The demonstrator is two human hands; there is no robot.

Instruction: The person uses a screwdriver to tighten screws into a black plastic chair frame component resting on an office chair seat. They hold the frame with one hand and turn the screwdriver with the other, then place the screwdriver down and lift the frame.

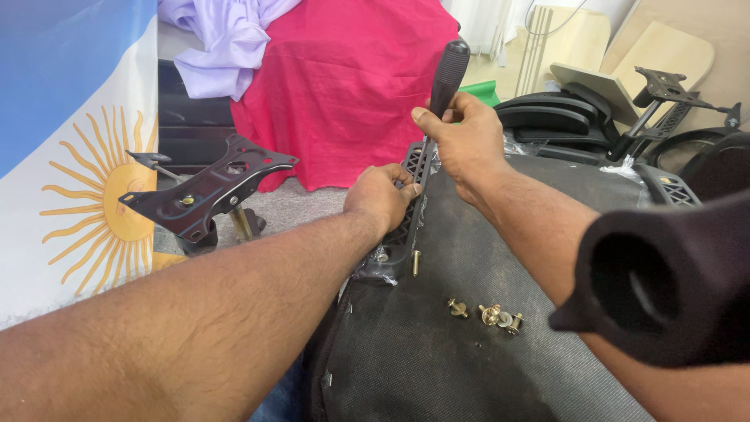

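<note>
Seat underside (437, 344) in the foreground, fabric face up. A bracket (406, 211) lies along its left edge. The left hand (380, 197) rests on the bracket; the right hand (462, 137), just behind and to the right, grips a screwdriver (447, 74) standing nearly upright over the bracket. One bolt (416, 262) lies on the seat just right of the bracket's near end; three more bolts (488, 312) lie loose on the seat nearer the viewer, to the right. Left of the seat, well apart, a tilt plate (207, 187) stands on a post. A flag (70, 156) hangs at far left. Cloth (344, 86) is draped behind the hands. Chair parts (578, 117) are stacked behind the seat at right.
</note>
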